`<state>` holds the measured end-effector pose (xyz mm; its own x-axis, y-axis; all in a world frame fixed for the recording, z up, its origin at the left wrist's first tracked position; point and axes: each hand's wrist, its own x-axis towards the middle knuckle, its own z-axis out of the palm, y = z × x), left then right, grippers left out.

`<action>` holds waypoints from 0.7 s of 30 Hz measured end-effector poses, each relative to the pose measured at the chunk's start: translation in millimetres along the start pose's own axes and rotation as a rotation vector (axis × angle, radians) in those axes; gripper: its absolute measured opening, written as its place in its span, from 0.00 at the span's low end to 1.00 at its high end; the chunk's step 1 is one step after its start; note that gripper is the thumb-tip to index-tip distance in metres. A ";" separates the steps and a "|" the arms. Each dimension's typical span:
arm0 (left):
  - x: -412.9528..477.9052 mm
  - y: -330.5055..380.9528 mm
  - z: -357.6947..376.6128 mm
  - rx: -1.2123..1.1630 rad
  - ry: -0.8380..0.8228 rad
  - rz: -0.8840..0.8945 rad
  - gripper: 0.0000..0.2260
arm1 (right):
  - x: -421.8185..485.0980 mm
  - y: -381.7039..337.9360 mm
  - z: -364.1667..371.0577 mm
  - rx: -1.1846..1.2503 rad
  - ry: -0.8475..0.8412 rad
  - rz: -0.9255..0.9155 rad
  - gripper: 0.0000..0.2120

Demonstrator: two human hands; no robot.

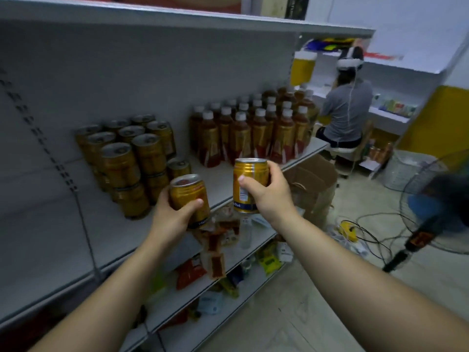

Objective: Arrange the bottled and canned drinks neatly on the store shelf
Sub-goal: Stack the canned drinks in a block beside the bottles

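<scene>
A person's left hand [175, 217] grips a gold can [189, 199] around its lower body. The can is tilted, its lid leaning up and left toward the shelf, with lettering starting "Vita" near its base. The right hand [269, 194] grips a second gold can [250, 185], which is nearly upright with its long axis vertical. Its blue band shows a word that reads "Dink"; the smaller print is too blurred to read.

Both cans are held in the air just off the front edge of the grey store shelf [50, 224]. On it, stacked gold cans [127, 158] stand two high beside a single can [179, 168]. White-capped bottled drinks [253, 128] stand in rows to the right. Bare board lies between the two groups and left of the stack.
</scene>
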<state>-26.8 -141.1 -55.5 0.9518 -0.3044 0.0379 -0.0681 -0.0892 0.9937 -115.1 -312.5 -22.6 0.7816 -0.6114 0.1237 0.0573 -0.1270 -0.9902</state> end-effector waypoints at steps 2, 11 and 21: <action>7.4 -10.6 -23.2 0.082 0.073 -0.017 0.24 | 17.7 5.4 19.1 -0.059 -0.062 -0.009 0.27; 34.0 -61.3 -95.0 0.280 0.229 -0.162 0.34 | 98.1 14.0 112.5 -0.193 -0.201 -0.079 0.36; 31.4 -72.9 -65.7 0.361 0.278 -0.106 0.34 | 153.6 22.1 139.5 -0.140 -0.398 -0.114 0.26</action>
<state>27.6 -81.9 -119.8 0.9998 -0.0147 0.0140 -0.0191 -0.4455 0.8951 92.8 -300.4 -34.4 0.9551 -0.2422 0.1705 0.0940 -0.2980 -0.9499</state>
